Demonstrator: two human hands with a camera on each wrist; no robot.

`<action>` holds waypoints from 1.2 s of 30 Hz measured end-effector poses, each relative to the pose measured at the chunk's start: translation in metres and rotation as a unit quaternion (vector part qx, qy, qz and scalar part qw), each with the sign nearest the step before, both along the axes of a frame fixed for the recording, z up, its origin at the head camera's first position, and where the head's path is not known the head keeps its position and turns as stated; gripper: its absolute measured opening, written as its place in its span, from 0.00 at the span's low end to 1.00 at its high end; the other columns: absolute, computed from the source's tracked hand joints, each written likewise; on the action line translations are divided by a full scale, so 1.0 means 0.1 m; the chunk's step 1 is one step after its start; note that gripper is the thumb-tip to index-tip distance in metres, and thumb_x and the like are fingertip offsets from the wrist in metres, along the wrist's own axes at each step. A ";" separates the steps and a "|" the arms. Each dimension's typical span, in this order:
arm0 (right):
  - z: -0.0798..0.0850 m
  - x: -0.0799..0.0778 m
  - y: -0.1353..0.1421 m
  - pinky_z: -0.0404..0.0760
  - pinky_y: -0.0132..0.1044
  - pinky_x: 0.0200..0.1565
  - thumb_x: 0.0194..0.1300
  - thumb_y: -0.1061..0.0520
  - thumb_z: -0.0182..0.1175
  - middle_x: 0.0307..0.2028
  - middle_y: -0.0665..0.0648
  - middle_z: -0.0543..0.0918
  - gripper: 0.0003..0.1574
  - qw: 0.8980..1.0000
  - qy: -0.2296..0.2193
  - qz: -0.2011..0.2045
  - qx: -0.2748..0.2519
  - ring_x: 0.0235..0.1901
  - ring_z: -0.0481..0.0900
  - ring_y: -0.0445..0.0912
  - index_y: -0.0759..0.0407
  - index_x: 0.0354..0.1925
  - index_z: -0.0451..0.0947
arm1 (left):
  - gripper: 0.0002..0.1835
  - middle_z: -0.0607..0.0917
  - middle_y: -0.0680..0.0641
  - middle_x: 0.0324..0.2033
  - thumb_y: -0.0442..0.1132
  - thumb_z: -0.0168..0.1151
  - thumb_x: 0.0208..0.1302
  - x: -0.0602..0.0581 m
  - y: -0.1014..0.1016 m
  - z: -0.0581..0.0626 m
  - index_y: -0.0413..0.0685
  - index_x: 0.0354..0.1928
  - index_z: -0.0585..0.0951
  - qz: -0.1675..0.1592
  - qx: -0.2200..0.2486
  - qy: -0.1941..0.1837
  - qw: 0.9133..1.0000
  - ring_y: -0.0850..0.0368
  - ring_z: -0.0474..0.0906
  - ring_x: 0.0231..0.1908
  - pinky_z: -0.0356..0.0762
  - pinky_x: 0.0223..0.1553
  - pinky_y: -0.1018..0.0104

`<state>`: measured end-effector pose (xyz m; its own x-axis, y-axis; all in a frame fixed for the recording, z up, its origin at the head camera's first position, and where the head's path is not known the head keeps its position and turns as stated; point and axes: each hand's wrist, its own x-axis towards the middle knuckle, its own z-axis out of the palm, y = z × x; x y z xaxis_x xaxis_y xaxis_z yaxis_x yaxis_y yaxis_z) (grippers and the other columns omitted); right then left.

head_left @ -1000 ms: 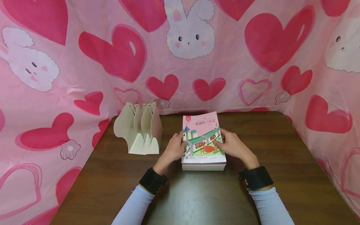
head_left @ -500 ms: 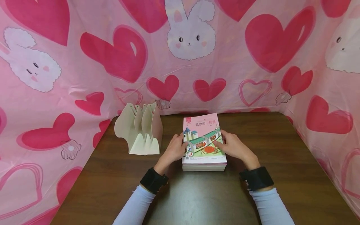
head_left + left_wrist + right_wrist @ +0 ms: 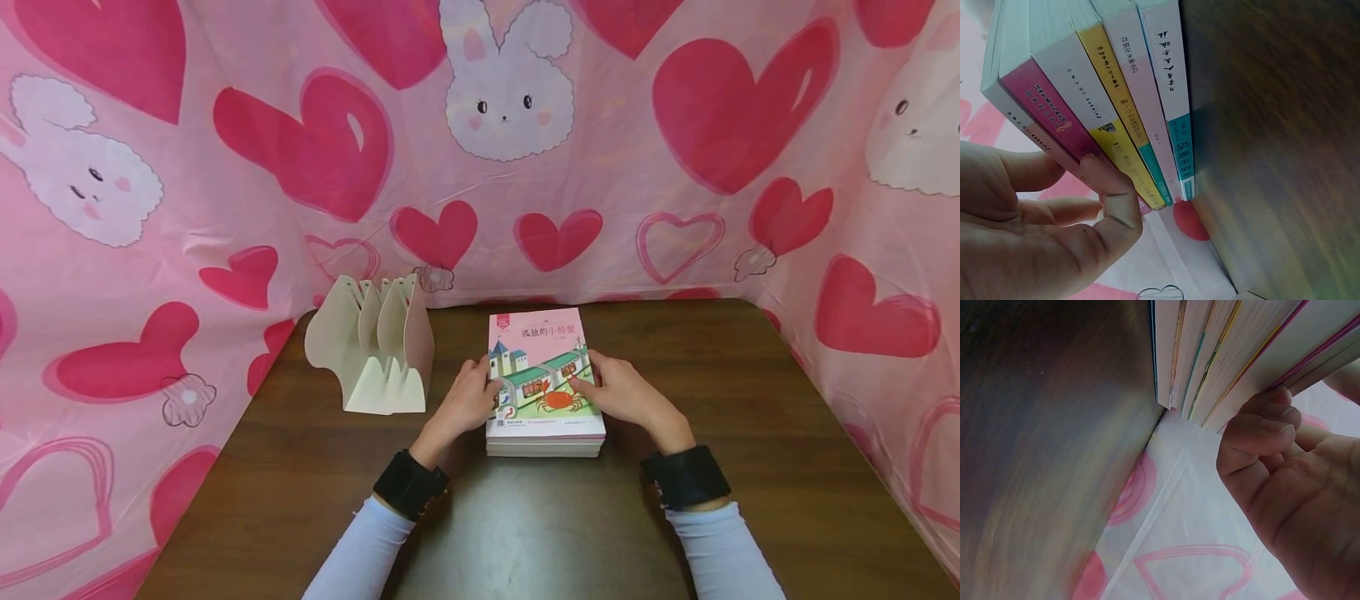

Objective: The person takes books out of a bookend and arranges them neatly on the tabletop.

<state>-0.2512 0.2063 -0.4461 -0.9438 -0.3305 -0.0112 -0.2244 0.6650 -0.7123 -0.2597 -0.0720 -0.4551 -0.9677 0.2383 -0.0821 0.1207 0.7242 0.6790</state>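
A pink picture book [image 3: 536,354] with a red crab on its cover lies on top of a stack of books [image 3: 543,448]. My left hand [image 3: 467,396] holds its left edge, thumb over the cover. On the opposite edge, my right hand [image 3: 628,390] grips it with the thumb on top. In the left wrist view, the left fingers [image 3: 1116,194] curl against the coloured spines [image 3: 1125,112] near the top of the stack. The right wrist view shows curled right fingers [image 3: 1266,428] at the page edges [image 3: 1235,369], just below the upper book.
A cream file rack [image 3: 375,350] with several upright dividers stands on the brown wooden table [image 3: 300,492], left of the books. Pink cloth [image 3: 615,167] printed with hearts and rabbits hangs around the table's back and sides.
The top book's far edge has come down and turned slightly, so that it lies straighter over the stack. Both hands keep their hold, and the rack stays put.
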 end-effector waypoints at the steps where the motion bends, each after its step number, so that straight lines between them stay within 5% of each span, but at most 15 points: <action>1: 0.00 0.00 0.00 0.84 0.47 0.48 0.75 0.49 0.66 0.46 0.59 0.85 0.39 1.000 -0.002 0.000 0.003 0.41 0.82 0.50 0.70 0.71 0.66 | 0.34 0.74 0.35 0.59 0.40 0.59 0.80 0.00 0.00 0.00 0.33 0.79 0.61 0.000 0.000 -0.001 1.000 0.46 0.73 0.51 0.76 0.54 0.54; 10: 0.01 0.04 -0.02 0.79 0.60 0.59 0.76 0.48 0.63 0.54 0.66 0.83 0.42 1.000 -0.005 0.005 0.029 0.49 0.80 0.56 0.73 0.73 0.62 | 0.34 0.73 0.35 0.59 0.40 0.58 0.81 0.03 0.00 -0.01 0.34 0.80 0.60 0.003 0.010 -0.008 1.000 0.45 0.73 0.52 0.76 0.55 0.53; 30: 0.01 -0.01 -0.08 0.78 0.61 0.61 0.77 0.48 0.62 0.56 0.67 0.82 0.42 0.999 -0.013 0.016 0.027 0.51 0.80 0.57 0.73 0.74 0.61 | 0.35 0.74 0.33 0.61 0.43 0.58 0.80 0.00 -0.11 0.00 0.33 0.80 0.60 -0.008 -0.004 0.000 1.000 0.43 0.73 0.53 0.75 0.57 0.49; 36: 0.09 -0.09 0.00 0.70 0.67 0.66 0.81 0.43 0.54 0.65 0.75 0.75 0.45 0.998 -0.024 -0.011 0.063 0.63 0.74 0.67 0.77 0.75 0.58 | 0.34 0.72 0.34 0.71 0.46 0.57 0.81 -0.16 -0.14 0.22 0.40 0.81 0.62 -0.003 -0.054 0.076 0.996 0.38 0.71 0.68 0.69 0.69 0.42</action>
